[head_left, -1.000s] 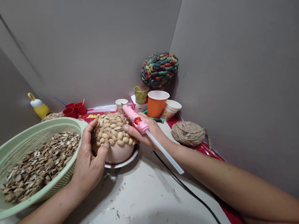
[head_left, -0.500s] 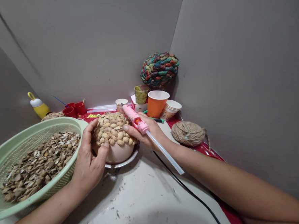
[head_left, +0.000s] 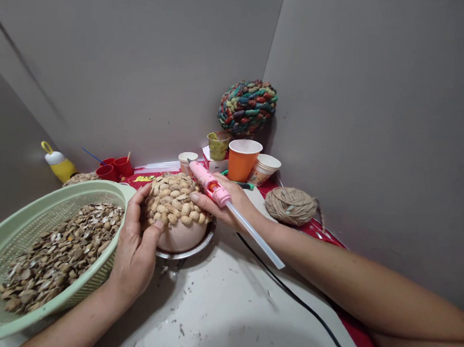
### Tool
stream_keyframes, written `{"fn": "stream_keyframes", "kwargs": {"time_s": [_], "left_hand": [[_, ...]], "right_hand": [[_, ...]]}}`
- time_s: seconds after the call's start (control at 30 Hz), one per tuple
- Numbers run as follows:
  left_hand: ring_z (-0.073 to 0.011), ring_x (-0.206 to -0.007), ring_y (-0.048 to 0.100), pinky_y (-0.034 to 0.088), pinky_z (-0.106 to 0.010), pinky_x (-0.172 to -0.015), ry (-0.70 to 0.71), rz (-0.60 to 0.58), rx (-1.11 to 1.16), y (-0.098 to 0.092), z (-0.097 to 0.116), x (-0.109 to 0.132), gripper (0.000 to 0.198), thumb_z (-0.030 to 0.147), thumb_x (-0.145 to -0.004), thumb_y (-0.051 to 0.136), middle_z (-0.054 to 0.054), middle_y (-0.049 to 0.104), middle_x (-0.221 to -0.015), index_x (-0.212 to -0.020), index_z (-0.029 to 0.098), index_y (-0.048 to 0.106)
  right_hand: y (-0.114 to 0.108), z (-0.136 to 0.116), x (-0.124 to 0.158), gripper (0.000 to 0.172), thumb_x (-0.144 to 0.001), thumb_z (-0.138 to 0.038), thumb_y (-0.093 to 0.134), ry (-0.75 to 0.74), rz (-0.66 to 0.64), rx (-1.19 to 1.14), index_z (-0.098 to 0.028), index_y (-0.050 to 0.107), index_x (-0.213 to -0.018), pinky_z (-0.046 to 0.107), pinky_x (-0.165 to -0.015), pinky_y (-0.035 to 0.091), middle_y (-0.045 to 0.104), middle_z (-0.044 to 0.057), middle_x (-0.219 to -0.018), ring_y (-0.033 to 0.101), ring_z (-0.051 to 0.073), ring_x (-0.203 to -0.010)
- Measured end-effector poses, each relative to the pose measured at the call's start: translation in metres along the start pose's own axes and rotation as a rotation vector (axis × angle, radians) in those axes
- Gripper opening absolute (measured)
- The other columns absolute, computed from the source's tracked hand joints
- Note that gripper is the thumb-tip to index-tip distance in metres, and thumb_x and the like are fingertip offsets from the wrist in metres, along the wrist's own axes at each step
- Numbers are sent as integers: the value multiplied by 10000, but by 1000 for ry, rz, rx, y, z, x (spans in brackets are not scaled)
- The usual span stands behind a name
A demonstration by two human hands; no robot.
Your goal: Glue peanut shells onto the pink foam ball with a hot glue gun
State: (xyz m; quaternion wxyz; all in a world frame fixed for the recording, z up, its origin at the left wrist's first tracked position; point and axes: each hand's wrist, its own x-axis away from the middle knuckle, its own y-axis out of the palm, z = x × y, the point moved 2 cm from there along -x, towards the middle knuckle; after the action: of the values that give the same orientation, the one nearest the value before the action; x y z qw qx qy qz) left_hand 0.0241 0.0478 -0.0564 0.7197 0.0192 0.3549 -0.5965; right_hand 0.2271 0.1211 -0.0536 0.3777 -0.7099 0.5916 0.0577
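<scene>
A round pale bowl-like form (head_left: 183, 235) stands in a metal dish (head_left: 187, 253), its upper part covered with nutshell halves (head_left: 174, 200). My left hand (head_left: 136, 242) grips its left side, fingers round the back and thumb pressed on the lowest row of shells. My right hand (head_left: 228, 200) is closed around a pink hot glue gun (head_left: 209, 183), whose nozzle points away to the upper left. From the gun's rear sticks a long translucent glue stick (head_left: 255, 235). The right thumb rests at the right side of the shells. The other right fingers are mostly hidden.
Left stands a green basket (head_left: 120, 243) of loose shells. Behind are red cups (head_left: 123, 167), a yellow bottle (head_left: 60, 165), an orange paper cup (head_left: 242, 162) and a multicoloured ball (head_left: 247, 108). Twine (head_left: 291, 206) lies right; a black cord (head_left: 298, 303) crosses the white table (head_left: 225, 320).
My left thumb has slid slightly left along the lowest row of shells. The right hand and glue gun look almost unmoved; the whole view has shifted slightly.
</scene>
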Motion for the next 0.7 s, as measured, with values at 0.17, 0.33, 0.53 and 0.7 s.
{"fn": "stream_keyframes", "kwargs": {"time_s": [0.17, 0.33, 0.53, 0.7], "left_hand": [[-264, -1398, 457, 379, -430, -1185, -3, -8, -20, 1, 1, -1, 547, 256, -911, 547, -74, 516, -1487, -1447, 226, 445], [-264, -1379, 472, 378, -448, -1184, 6, -10, -42, 1, 2, -1, 548, 251, -901, 551, -88, 523, -1473, -1438, 214, 445], [-282, -1373, 479, 373, -493, -1184, 21, 1, -81, 1, 2, -1, 544, 252, -896, 557, -93, 528, -1464, -1428, 230, 444], [-281, -1348, 506, 409, -482, -1160, 38, 8, -119, 1, 4, -1, 540, 246, -896, 558, -92, 548, -1445, -1424, 228, 451]], "right_hand": [[0, -2, 0, 436, -886, -600, 593, -5, 7, -1, -185, 494, -793, 332, -753, 443, 523, 41, -835, 505, 177, -787], [1, -1, 0, 413, -889, -573, 585, -9, 7, 8, -182, 496, -795, 334, -748, 437, 516, 41, -832, 505, 177, -780], [1, -1, 0, 406, -899, -566, 592, -27, 11, -1, -186, 497, -794, 338, -792, 451, 539, 49, -856, 525, 189, -837], [1, -2, 0, 394, -902, -556, 583, -28, 8, 6, -183, 501, -803, 337, -781, 464, 526, 48, -852, 525, 183, -813]]}}
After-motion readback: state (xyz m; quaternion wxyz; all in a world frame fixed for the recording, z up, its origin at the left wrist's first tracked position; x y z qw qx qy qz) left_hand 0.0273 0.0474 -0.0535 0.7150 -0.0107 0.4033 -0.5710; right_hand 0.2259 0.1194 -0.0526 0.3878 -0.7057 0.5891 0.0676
